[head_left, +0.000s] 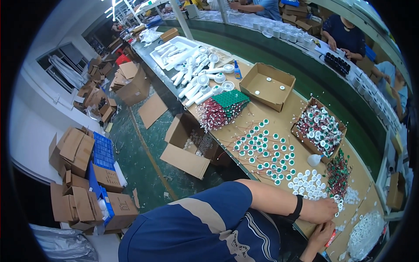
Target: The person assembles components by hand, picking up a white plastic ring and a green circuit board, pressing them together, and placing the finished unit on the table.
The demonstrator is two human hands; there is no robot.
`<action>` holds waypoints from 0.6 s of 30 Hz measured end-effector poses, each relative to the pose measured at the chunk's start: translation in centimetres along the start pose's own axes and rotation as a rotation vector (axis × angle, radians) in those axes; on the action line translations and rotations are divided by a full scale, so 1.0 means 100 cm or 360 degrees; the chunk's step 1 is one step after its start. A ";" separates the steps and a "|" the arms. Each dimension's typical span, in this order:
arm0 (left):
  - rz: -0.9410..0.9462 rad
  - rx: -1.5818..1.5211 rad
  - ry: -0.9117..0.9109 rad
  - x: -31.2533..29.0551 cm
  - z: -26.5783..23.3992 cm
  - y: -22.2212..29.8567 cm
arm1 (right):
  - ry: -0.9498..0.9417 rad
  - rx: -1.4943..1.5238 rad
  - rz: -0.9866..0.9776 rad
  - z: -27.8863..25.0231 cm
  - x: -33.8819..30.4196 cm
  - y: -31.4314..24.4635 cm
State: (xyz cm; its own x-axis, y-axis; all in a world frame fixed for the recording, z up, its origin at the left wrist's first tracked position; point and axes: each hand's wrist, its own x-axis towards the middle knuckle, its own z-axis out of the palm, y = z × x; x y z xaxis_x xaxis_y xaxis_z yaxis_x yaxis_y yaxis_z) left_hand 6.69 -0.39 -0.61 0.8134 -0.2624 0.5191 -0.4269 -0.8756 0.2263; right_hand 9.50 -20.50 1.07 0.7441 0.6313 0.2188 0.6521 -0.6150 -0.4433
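My left hand (322, 211), with a black band on the wrist, rests at the table's near right. Its fingers are curled beside a few white plastic rings (338, 206); what is between them is hidden. Just below, my right hand (321, 236) is closed, its fingertips close to the left hand. A red stick-like object (331, 238) with pale marking shows at its edge; I cannot tell whether it is gripped. White round caps (307, 182) lie spread to the left of my hands. Beyond them are rows of white discs with green centres (264, 146) and red wires.
A carton of wired discs (321, 129), a white bottle (314, 160) and a heap of red-and-green wired parts (338, 174) stand behind. Farther off are an open carton (266, 85) and white handheld fans (203, 81). A bag of rings (366, 236) lies right. Co-workers sit across.
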 end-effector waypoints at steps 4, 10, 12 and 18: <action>-0.0019 0.0042 0.0100 0.004 0.004 0.005 | 0.0041 0.0000 -0.0023 0.002 -0.002 -0.001; -0.0029 -0.0003 -0.0042 0.004 -0.008 0.004 | 0.0088 0.0031 0.0026 0.001 -0.001 -0.008; -0.0019 0.0037 -0.0026 0.005 -0.008 0.006 | 0.0072 0.0035 0.0033 0.000 -0.004 -0.010; -0.0100 0.0088 0.0127 0.016 -0.009 0.009 | 0.0106 -0.0067 -0.0025 0.000 -0.006 -0.008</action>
State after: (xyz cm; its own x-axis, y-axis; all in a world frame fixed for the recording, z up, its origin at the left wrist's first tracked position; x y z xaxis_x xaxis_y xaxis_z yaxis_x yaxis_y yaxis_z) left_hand 7.24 -1.23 1.16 0.8029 -0.1752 0.5698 -0.3520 -0.9108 0.2159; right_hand 8.53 -20.42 1.26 0.7406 0.6093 0.2834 0.6685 -0.6254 -0.4024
